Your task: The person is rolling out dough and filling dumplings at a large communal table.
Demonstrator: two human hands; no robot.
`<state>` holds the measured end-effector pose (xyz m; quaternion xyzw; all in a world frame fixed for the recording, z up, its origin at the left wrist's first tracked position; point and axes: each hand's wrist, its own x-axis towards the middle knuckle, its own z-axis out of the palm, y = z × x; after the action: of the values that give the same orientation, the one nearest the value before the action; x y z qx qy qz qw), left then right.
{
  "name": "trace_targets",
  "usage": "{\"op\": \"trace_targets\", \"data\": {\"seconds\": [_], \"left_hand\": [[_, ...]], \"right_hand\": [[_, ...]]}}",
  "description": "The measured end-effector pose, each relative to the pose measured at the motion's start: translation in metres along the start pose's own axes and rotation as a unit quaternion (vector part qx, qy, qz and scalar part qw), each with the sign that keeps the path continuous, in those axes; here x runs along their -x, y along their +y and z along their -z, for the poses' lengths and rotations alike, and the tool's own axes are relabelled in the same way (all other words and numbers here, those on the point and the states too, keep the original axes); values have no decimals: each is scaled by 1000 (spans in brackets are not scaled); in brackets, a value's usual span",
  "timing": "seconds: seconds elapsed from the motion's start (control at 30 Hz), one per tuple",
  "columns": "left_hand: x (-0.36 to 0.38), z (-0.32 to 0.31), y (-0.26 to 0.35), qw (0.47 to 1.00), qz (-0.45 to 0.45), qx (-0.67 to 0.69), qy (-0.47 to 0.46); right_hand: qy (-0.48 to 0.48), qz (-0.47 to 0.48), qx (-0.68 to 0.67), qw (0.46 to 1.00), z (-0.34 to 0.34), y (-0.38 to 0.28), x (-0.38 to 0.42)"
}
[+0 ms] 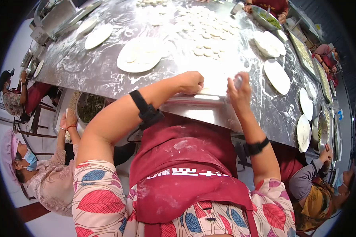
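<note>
My left hand (190, 82) is curled closed at the near edge of the floured metal table (101, 77). Right at its fingertips, a pale patch like flat dough (205, 91) shows faintly in the glare; what the fingers hold is hidden. Slightly smeared by motion, my right hand (239, 94) is raised to the right, its fingers closed round a small greyish rounded piece (238, 81). Beyond both hands lie several round dough wrappers (203, 51), spread over the flour. A white oval plate (136, 65) with a few wrappers on it sits to the left.
More white plates (277, 77) line the right side, near trays (302, 53) of small pale pieces. Across the table, a person's hand is by a bowl of green filling (266, 19). Co-workers sit left and right; a bowl of dark greens (90, 107) is at the left.
</note>
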<state>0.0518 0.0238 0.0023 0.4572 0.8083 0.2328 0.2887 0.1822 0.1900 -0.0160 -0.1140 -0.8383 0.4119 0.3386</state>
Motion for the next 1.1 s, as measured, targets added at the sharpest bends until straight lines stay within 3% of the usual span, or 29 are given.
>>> {"op": "trace_targets", "data": {"seconds": [0.07,0.23,0.33,0.43,0.5,0.6,0.7,0.73,0.77,0.83,0.9,0.97,1.03,1.1], "left_hand": [[-15,-6,-3,998,0,-52,46],[-8,-8,-2,1000,-6,-7,11],[1,-5,-5,996,36,75,-20],[1,0,5,1000,2,-1,-31],[-14,-5,-1,1000,-7,-22,12],[-19,-4,10,1000,26,3,4],[-13,-7,2,999,-23,-48,-1],[-15,-13,-7,999,-11,-42,19],[-10,-10,-7,1000,0,-19,3],[2,-4,-1,999,20,23,-38],[0,-4,5,1000,29,4,-11],[-8,-4,8,1000,25,0,15],[-15,-5,9,999,11,16,36],[-16,-7,9,1000,11,11,13]], "right_hand": [[4,-7,9,1000,-10,8,-13],[-8,47,5,999,15,-2,25],[1,-15,-74,997,21,-23,56],[7,-5,1,1000,6,-5,15],[3,-4,31,1000,-10,1,-17],[21,55,57,997,-14,12,-21],[-4,36,32,999,16,-7,26],[-21,-22,-41,999,22,-19,43],[-1,17,-55,998,22,-25,50],[-5,22,20,1000,20,-16,42],[24,26,52,998,2,3,9],[31,39,39,998,-13,-2,-19],[14,-11,24,1000,-17,2,-22],[17,24,45,999,-2,0,-3]]}}
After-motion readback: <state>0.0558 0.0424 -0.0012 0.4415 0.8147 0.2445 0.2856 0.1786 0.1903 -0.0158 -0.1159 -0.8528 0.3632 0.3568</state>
